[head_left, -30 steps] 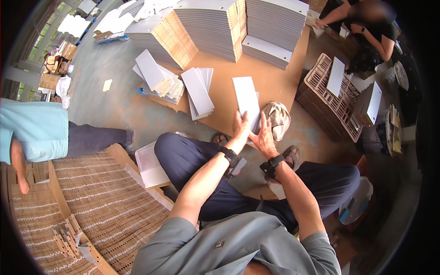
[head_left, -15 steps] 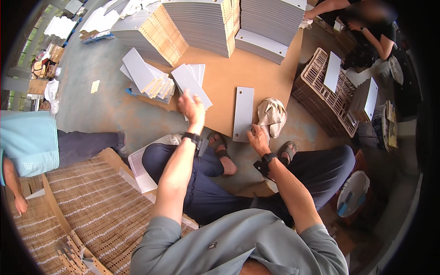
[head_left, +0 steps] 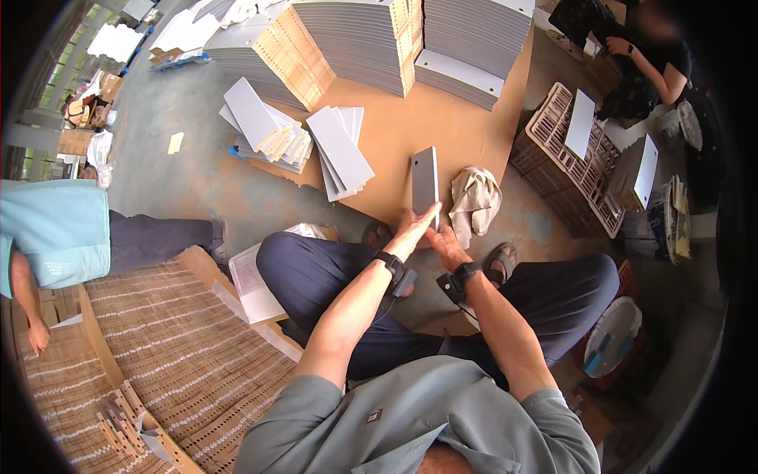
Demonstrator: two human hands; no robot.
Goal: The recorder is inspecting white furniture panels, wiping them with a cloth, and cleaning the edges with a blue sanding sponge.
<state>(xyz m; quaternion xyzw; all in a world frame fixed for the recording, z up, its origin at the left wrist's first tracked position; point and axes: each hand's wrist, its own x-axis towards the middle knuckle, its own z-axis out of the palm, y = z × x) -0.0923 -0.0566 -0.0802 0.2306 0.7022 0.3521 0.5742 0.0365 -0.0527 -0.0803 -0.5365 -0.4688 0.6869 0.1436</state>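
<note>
Back from the loose panels (head_left: 339, 150), my left hand (head_left: 415, 222) now joins my right hand (head_left: 448, 246) in grasping the tilted grey panel (head_left: 425, 180) just left of the crumpled cloth (head_left: 475, 194), giving it two-handed support.

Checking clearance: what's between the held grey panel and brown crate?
The head view shows a crumpled beige cloth, then floor, between the grey panel and slatted crate.

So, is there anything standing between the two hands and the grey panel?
Nothing visible does: the left hand is on the near end of the grey panel, the right hand close beside it. The crumpled beige cloth lies to the panel's right, not in between.
</note>
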